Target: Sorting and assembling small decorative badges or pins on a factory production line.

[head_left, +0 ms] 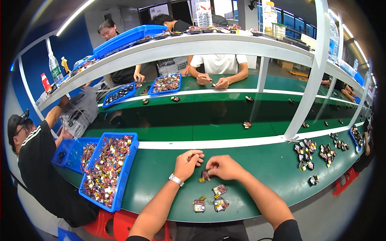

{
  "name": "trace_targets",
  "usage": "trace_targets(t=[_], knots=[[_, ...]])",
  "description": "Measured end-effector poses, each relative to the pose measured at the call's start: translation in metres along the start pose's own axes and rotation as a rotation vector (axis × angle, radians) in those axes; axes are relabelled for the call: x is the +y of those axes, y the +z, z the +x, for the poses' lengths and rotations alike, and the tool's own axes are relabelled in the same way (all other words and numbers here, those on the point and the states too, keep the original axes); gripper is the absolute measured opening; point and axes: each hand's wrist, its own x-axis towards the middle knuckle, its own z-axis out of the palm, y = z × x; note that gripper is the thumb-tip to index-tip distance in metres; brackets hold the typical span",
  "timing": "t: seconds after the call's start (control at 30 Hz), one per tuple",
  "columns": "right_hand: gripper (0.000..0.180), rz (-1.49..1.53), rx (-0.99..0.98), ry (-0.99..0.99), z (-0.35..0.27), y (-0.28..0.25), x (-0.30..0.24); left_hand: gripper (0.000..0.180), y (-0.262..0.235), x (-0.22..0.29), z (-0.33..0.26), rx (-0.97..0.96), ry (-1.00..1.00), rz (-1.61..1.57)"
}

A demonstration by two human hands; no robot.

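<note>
At the middle of the green bench, my right hand [225,166] pinches a small electronic part [205,175] with dark red wires and a yellow end, slightly smeared by motion. Just left of it, my left hand [188,164] has curled fingers; whatever they hold, if anything, is hidden. A metal-banded watch [176,179] circles my left wrist. Nearer me lie three similar wired parts: one below my right hand [219,190], one toward the bench edge [220,205], and one at the left [199,205]. Each has a pale face and a dark casing.
A blue tray [128,170] heaped with wired parts stands at my left, beside a co-worker [44,160]. Several part clusters [305,152] lie right. Beyond a white rail [205,143], parts are scattered on the green belt [225,120]. A white post [307,88] and overhead shelf [161,50] frame the bench.
</note>
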Motion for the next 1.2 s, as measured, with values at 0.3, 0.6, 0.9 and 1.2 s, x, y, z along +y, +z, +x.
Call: trace_targets(t=[0.3,0.6,0.9,1.2], knots=[[0.017,0.758,0.509,0.219,0.017,0.034,0.029,0.040,0.015,0.013,-0.007,-0.219,-0.236,-0.355],[0.032,0.090,0.582,-0.189,0.010,0.018,0.000,0.039,0.015,0.009,-0.005,-0.195,-0.239,-0.215],[0.022,0.007,0.579,-0.255,0.005,0.012,-0.003,0.041,0.017,0.015,-0.006,-0.161,-0.238,-0.252],[0.020,0.039,0.445,-0.221,0.001,0.012,0.013,0.036,0.013,0.011,-0.004,-0.087,-0.227,-0.346]])
